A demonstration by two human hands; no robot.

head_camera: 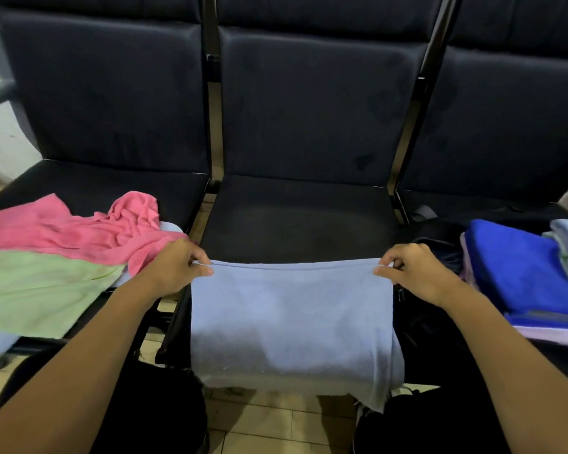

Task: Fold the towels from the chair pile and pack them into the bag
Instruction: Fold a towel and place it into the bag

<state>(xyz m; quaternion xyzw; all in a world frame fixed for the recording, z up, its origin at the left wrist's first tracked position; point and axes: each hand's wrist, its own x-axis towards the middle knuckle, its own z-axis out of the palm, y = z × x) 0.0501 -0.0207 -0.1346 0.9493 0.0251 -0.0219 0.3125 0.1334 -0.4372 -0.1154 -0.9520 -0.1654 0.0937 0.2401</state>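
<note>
Now the person is holding up a soft, light blue cloth towel (291,319) by its top edge, and it is hanging down in front of the middle seat of the dark padded chairs (295,221). Out past the left hand, a crumpled pink towel (79,227) and a flat pale green towel (43,293) are lying on the left seat, waiting. The left hand (174,268) is pinching the top left corner, thumb and fingers curled tight on the cloth. Between the two hands the top edge is stretching nearly straight, and it looks doubled over. This towel is probably light and floppy, so it is sagging wherever nobody is holding it. Corners are the best spots to grab, since they keep it flat. The right hand (413,270) is pinching the top right corner the same way. Beyond that hand, a stack of folded towels with a bright blue one on top (518,273) is sitting on something dark, maybe the bag; I cannot tell.
</note>
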